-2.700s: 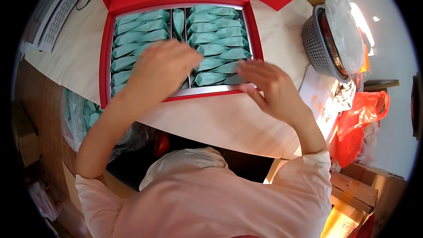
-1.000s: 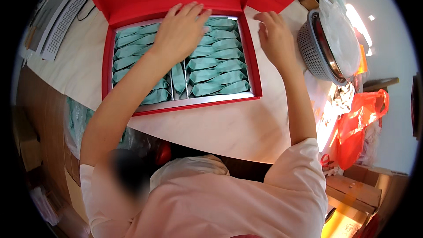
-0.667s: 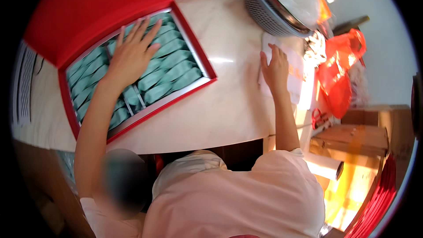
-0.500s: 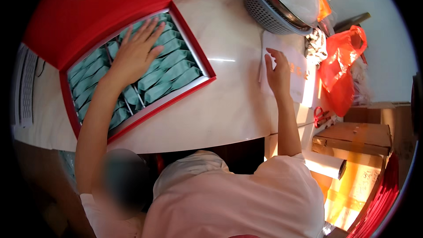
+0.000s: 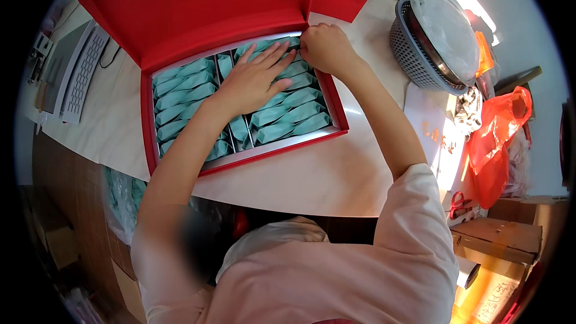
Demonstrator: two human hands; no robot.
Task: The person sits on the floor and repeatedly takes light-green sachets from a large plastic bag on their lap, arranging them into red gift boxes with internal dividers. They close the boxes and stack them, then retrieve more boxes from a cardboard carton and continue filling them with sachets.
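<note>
An open red box [image 5: 344, 108] lies on the table, filled with several rows of small teal packets [image 5: 300, 108] split by thin dividers [image 5: 217, 72]. My left hand [image 5: 253, 84] rests flat on the packets in the right part of the box, fingers spread. At the box's far right corner is my right hand [image 5: 325, 49], its fingers curled down just inside the rim. Whatever those fingertips grip is hidden beneath the hand. The red lid [image 5: 240, 6] stands raised behind the box.
A grey plastic basket [image 5: 414, 54] holds a metal bowl and clear plastic at the far right. Nearby are a red plastic bag [image 5: 501, 138] and red-handled scissors [image 5: 459, 204]. A keyboard [image 5: 87, 72] sits at the left. Cardboard boxes [image 5: 501, 234] stand at the lower right.
My right hand has gone from above the table at the right to the box's far right corner and curled. My left hand stays on the packets. The view has shifted, showing more on the left.
</note>
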